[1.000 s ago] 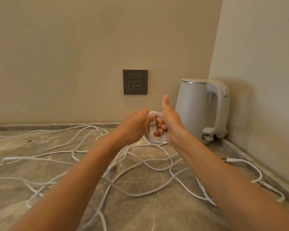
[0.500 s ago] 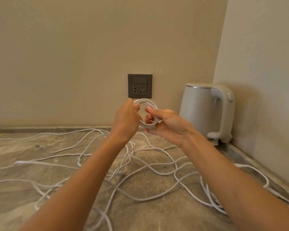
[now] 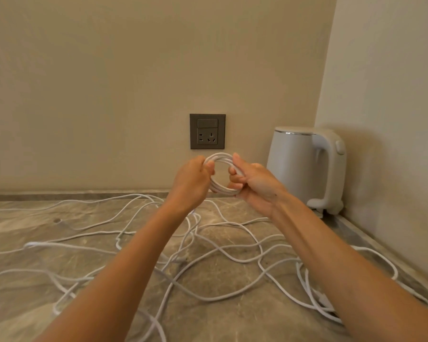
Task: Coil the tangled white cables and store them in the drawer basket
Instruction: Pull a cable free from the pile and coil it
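Note:
A small coil of white cable (image 3: 220,159) hangs in the air between both hands, just below the wall socket. My left hand (image 3: 192,183) grips the coil's left side with its fingers closed. My right hand (image 3: 253,182) holds the right side, fingers wrapped through the loops. A strand runs down from the coil behind my left wrist to the tangle of white cables (image 3: 208,253), which sprawls loose over the marbled counter (image 3: 232,322). No drawer basket is in view.
A white electric kettle (image 3: 304,166) stands in the back right corner against the walls. A dark wall socket (image 3: 207,131) sits just above the hands. Loose cable loops reach the counter's right edge (image 3: 391,267) and the left side.
The coil has gained loops and grown rounder. My right hand has turned from thumb-up to gripping the coil's side, and both hands have risen nearer the socket.

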